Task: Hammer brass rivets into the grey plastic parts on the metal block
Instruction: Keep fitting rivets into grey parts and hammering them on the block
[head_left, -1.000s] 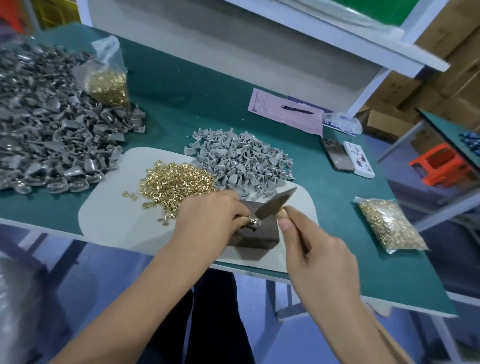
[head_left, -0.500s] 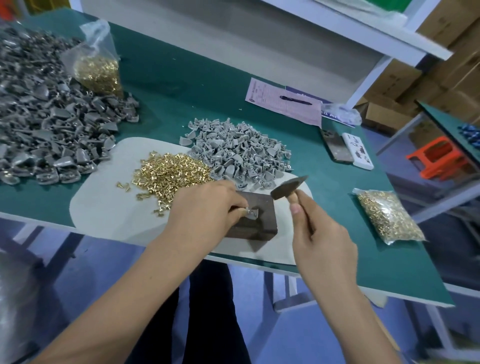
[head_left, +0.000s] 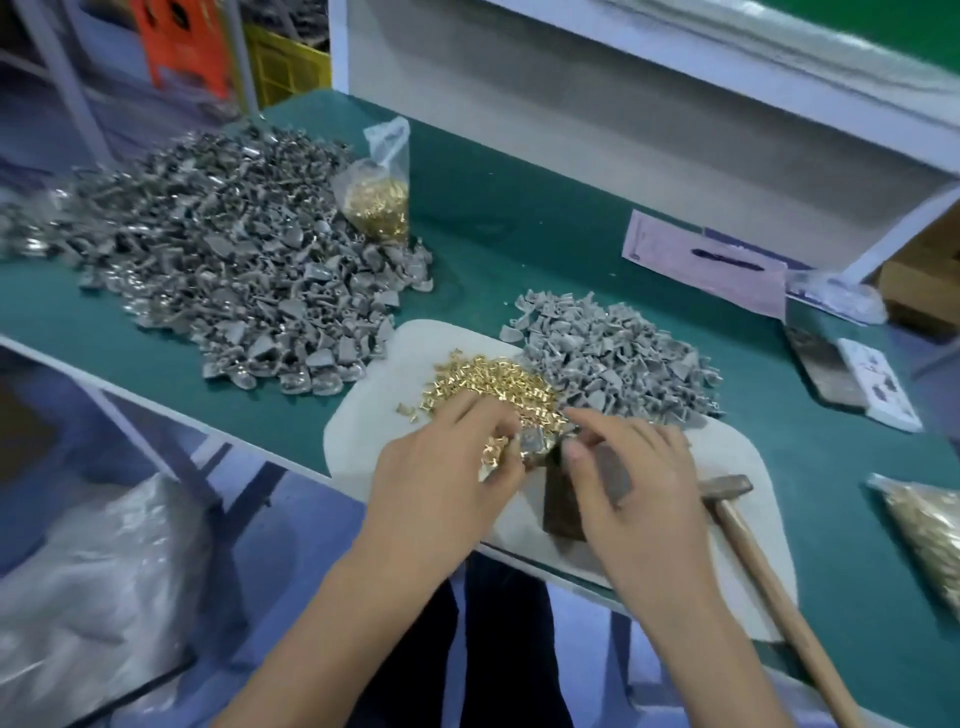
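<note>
My left hand (head_left: 447, 467) pinches a grey plastic part (head_left: 531, 448) just above the near edge of the loose brass rivets (head_left: 488, 384). Beside it, my right hand (head_left: 634, 483) hovers over the dark metal block (head_left: 563, 501) and hides most of it. Its index finger and thumb reach toward the rivets next to the part; blur hides whether they hold one. The hammer (head_left: 724, 488) lies on the white mat (head_left: 363, 415) to the right of that hand, wooden handle pointing toward me. The pile of bare grey plastic parts (head_left: 613, 358) sits behind the rivets.
A large heap of riveted grey parts (head_left: 234, 275) covers the left of the green table (head_left: 519, 208), with a bag of rivets (head_left: 376, 200) behind it. Another rivet bag (head_left: 924, 519) lies at the right edge. Paper with a pen (head_left: 701, 260) and a phone (head_left: 826, 369) lie far right.
My right hand has let go of the hammer, which now lies on the mat, and has moved to the rivets. My left hand lifted the part off the block. The camera turned left.
</note>
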